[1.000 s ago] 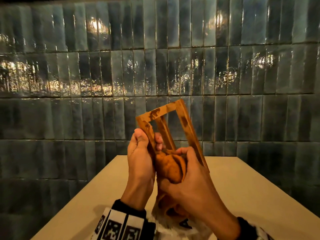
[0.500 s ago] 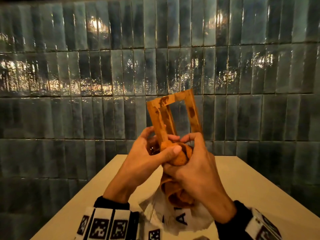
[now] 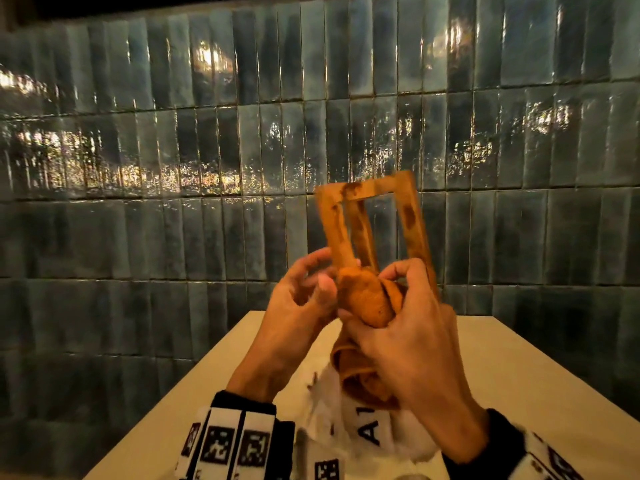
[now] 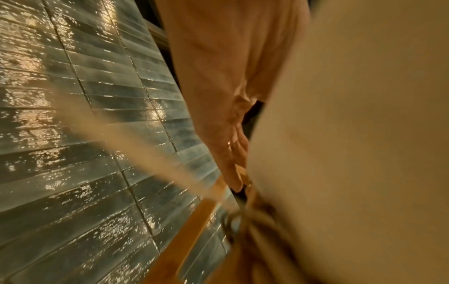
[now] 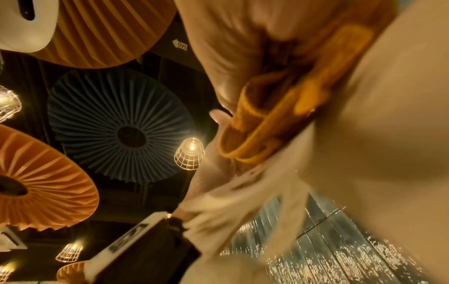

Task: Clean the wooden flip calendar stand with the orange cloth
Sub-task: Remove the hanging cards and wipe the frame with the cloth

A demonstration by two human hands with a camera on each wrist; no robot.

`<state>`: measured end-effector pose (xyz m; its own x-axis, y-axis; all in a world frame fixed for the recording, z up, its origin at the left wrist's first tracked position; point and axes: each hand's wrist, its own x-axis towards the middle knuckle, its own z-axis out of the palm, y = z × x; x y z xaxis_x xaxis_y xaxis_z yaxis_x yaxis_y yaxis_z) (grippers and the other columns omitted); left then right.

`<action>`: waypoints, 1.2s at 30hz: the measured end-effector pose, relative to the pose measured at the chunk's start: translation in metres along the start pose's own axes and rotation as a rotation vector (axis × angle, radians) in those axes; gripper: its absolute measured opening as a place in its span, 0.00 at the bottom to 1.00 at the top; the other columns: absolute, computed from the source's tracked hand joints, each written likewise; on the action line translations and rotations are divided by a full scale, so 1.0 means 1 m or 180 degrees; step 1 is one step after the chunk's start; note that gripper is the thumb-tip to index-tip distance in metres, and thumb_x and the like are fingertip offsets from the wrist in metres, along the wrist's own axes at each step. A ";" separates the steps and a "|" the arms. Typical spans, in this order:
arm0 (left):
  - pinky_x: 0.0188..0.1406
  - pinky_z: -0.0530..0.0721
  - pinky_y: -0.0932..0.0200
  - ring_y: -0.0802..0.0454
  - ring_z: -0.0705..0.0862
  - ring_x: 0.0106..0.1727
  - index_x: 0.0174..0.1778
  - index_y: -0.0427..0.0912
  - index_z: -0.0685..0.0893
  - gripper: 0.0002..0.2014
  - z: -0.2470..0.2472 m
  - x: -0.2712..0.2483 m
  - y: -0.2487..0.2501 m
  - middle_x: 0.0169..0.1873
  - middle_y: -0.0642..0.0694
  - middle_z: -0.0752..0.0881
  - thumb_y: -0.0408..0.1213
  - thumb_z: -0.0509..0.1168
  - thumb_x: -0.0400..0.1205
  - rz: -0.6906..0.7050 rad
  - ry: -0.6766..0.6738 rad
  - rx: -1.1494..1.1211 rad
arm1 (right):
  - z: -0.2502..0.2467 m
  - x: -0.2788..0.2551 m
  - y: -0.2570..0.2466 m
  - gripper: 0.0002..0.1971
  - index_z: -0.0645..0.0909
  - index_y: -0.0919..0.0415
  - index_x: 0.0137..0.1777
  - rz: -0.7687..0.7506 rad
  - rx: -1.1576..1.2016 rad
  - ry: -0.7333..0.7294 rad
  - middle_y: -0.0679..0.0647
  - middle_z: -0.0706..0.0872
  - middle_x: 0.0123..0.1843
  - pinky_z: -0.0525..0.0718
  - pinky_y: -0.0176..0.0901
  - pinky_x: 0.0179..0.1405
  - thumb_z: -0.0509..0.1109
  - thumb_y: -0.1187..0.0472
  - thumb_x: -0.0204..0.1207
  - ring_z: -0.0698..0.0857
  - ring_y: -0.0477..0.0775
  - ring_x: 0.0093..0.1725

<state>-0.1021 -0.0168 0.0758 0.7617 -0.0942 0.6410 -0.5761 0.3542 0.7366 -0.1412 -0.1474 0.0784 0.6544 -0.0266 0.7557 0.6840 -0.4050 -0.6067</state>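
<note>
Since the earlier frame the left hand [image 3: 304, 299] has let its thumb slide off the cloth [image 3: 367, 299] and its fingers have loosened. They now curl loosely beside the left post of the wooden stand [image 3: 367, 216]; whether they touch it I cannot tell. The stand is upright above the table [image 3: 519, 358], tilted slightly. The right hand [image 3: 412, 337] grips the bunched cloth against the stand's lower part.
</note>
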 end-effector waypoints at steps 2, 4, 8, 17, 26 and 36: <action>0.44 0.88 0.56 0.45 0.88 0.51 0.53 0.43 0.83 0.16 0.005 0.002 -0.003 0.47 0.44 0.90 0.45 0.64 0.72 -0.0022 0.0220 -0.0029 | -0.002 0.002 0.001 0.24 0.66 0.45 0.43 -0.0052 -0.0122 0.0180 0.36 0.77 0.33 0.72 0.16 0.28 0.81 0.50 0.60 0.79 0.31 0.32; 0.43 0.89 0.56 0.46 0.88 0.49 0.51 0.42 0.84 0.13 0.010 0.004 -0.006 0.46 0.42 0.91 0.39 0.63 0.72 0.0035 0.0386 -0.0023 | -0.001 0.002 0.000 0.23 0.66 0.43 0.41 -0.0113 -0.0176 0.0160 0.33 0.75 0.34 0.74 0.16 0.32 0.81 0.46 0.59 0.78 0.32 0.33; 0.49 0.87 0.58 0.50 0.89 0.49 0.51 0.39 0.84 0.14 0.018 0.004 -0.004 0.44 0.44 0.91 0.39 0.62 0.72 0.0225 0.0326 -0.0088 | 0.000 0.000 0.001 0.21 0.68 0.42 0.41 -0.0247 0.0023 0.0018 0.32 0.77 0.34 0.76 0.17 0.29 0.79 0.45 0.58 0.78 0.20 0.39; 0.31 0.85 0.63 0.57 0.89 0.36 0.50 0.44 0.80 0.12 0.019 0.002 -0.004 0.35 0.51 0.91 0.41 0.60 0.73 0.0380 0.0407 0.0130 | -0.025 0.022 0.007 0.24 0.71 0.39 0.52 0.0047 0.0482 -0.0120 0.43 0.81 0.51 0.83 0.39 0.45 0.75 0.37 0.58 0.83 0.43 0.49; 0.39 0.86 0.64 0.55 0.88 0.41 0.54 0.48 0.83 0.13 0.031 -0.002 -0.004 0.38 0.50 0.90 0.43 0.57 0.78 0.0503 0.0257 0.0794 | -0.013 0.033 0.004 0.15 0.76 0.43 0.43 -0.0603 0.0300 0.0616 0.39 0.83 0.40 0.77 0.23 0.39 0.79 0.54 0.64 0.82 0.36 0.42; 0.39 0.84 0.67 0.57 0.88 0.42 0.63 0.45 0.82 0.15 0.030 -0.002 -0.008 0.42 0.50 0.91 0.35 0.58 0.82 0.0518 0.0209 0.1196 | -0.013 0.033 0.001 0.08 0.78 0.51 0.39 -0.0609 0.0335 0.0728 0.45 0.84 0.34 0.83 0.37 0.36 0.76 0.54 0.69 0.82 0.42 0.36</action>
<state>-0.1079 -0.0470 0.0743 0.6620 -0.0012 0.7495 -0.7495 -0.0058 0.6619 -0.1236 -0.1609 0.1060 0.4293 -0.1687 0.8873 0.8252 -0.3260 -0.4612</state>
